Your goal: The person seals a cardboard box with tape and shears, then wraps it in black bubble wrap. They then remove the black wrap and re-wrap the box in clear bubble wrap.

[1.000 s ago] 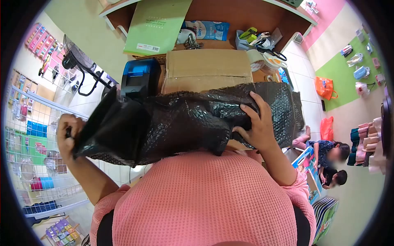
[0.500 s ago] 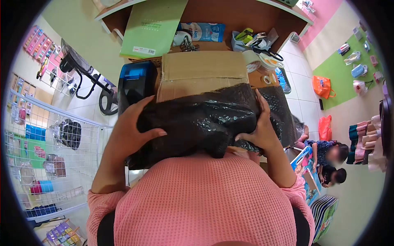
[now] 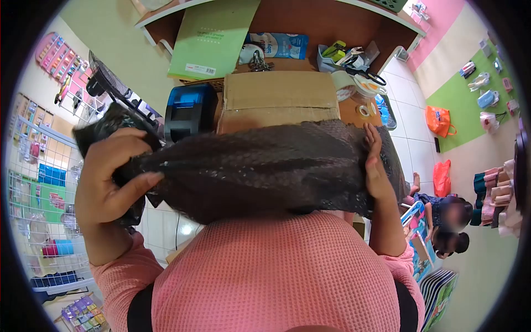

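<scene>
A sheet of black bubble wrap (image 3: pixel 260 169) stretches across in front of my body, over the near part of a brown cardboard box (image 3: pixel 279 91). My left hand (image 3: pixel 116 174) is closed on the wrap at the left, thumb toward the box, with a bunched end of wrap sticking out beyond the fingers. My right hand (image 3: pixel 377 163) lies against the right end of the wrap, its fingers stretched out and pointing away from me. More black wrap shows beyond that hand. Whatever lies under the wrap is hidden.
A black and blue device (image 3: pixel 191 110) stands left of the box. Tape rolls (image 3: pixel 362 86), scissors (image 3: pixel 368 76) and a small bin of tools (image 3: pixel 332 58) are at the right back. A fan (image 3: pixel 105 77) stands at left. Two people (image 3: pixel 445 221) are at the right.
My left hand has moved left and up, drawing the wrap out with it. My right hand has shifted right, its fingers straighter. More of the box's near part is covered or blurred.
</scene>
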